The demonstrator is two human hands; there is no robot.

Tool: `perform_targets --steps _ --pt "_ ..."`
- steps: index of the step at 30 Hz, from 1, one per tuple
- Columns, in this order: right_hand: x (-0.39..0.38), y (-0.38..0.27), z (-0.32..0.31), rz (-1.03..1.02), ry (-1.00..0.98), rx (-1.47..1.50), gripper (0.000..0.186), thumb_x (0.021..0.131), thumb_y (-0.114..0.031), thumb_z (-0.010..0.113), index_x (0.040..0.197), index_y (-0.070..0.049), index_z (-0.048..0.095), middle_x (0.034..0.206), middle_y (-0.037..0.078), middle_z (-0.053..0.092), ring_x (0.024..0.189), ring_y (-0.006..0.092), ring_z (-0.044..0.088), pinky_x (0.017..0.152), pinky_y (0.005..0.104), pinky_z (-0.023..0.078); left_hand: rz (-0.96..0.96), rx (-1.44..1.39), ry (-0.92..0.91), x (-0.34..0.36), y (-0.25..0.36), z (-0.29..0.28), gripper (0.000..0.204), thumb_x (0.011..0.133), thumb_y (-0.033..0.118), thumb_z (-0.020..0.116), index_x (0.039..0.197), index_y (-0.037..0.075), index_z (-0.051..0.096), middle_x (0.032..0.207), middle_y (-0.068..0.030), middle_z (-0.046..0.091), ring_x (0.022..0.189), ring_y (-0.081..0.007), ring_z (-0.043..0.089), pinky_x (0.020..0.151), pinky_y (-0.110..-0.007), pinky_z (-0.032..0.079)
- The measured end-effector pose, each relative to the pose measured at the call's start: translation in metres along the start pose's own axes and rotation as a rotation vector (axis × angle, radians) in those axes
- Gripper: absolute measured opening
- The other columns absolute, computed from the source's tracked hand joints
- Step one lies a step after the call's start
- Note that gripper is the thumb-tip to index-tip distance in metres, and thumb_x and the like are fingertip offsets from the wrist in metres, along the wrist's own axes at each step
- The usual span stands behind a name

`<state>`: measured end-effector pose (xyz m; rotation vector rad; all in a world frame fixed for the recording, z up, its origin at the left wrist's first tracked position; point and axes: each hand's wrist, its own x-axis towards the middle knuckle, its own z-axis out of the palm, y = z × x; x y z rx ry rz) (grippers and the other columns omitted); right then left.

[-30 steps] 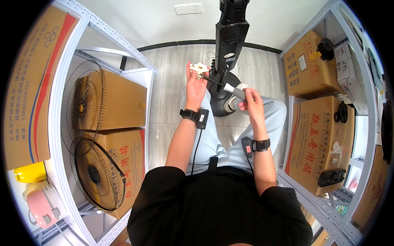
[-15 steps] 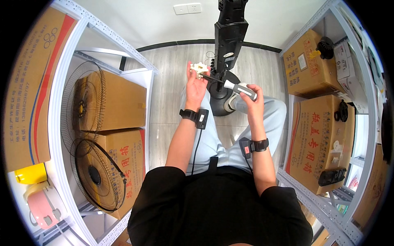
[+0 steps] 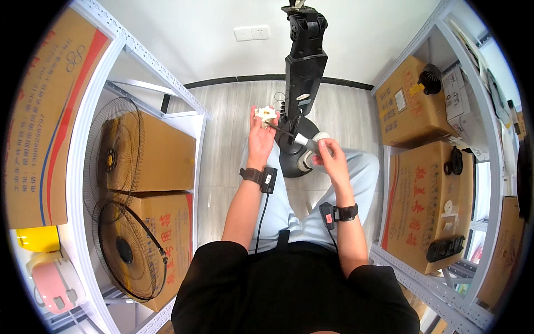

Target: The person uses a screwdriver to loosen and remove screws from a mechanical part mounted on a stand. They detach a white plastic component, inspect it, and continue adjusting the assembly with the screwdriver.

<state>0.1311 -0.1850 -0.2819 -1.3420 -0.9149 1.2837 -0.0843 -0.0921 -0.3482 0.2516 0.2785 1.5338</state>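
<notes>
My left hand (image 3: 261,142) is turned palm up, its fingers closed round a cream-white plastic part (image 3: 266,114) with an irregular, notched outline. In my right hand (image 3: 334,162) is a screwdriver (image 3: 301,139) with a grey and white handle, gripped near the handle's end. Its dark shaft points left, and the tip meets the lower edge of the plastic part or lies just beside it; which one I cannot tell. Right behind both hands rises a black fan stand (image 3: 305,78) on a round base (image 3: 289,164), partly covered by my right hand's tool.
Wire fan guards (image 3: 125,253) lean against cardboard boxes (image 3: 167,150) on the left shelf rack (image 3: 194,106). On the right rack, boxes (image 3: 414,206) carry a black fan motor (image 3: 429,79) and small black parts (image 3: 446,249). My legs (image 3: 356,172) flank the stand's base.
The whole view has shifted, with the stand and shelves lower in it. My right hand has turned a little round the screwdriver's handle; the plastic part stays in my left hand.
</notes>
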Motion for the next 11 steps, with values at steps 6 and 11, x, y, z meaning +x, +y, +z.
perform_targets --steps 6,11 --pt "-0.006 -0.015 0.001 0.133 0.005 -0.231 0.034 0.1 -0.032 0.064 0.113 -0.001 0.067 0.068 0.005 0.067 0.055 0.0101 0.064 0.051 0.0266 0.052 0.018 0.028 0.018 0.001 -0.001 -0.004 0.053 0.105 0.019 0.051 0.154 0.023 0.031 0.138 -0.0153 0.049 0.125 -0.0401 0.054 0.101 -0.042 0.052" --pt "0.009 0.029 -0.017 -0.305 -0.043 -0.261 0.032 0.093 -0.021 0.073 0.119 -0.005 0.066 0.107 0.009 0.069 0.096 0.0139 0.067 0.086 0.028 0.053 -0.001 0.07 0.008 0.005 -0.004 -0.011 0.053 0.106 0.02 0.049 0.155 0.022 0.03 0.145 -0.0142 0.046 0.132 -0.039 0.049 0.105 -0.042 0.049"
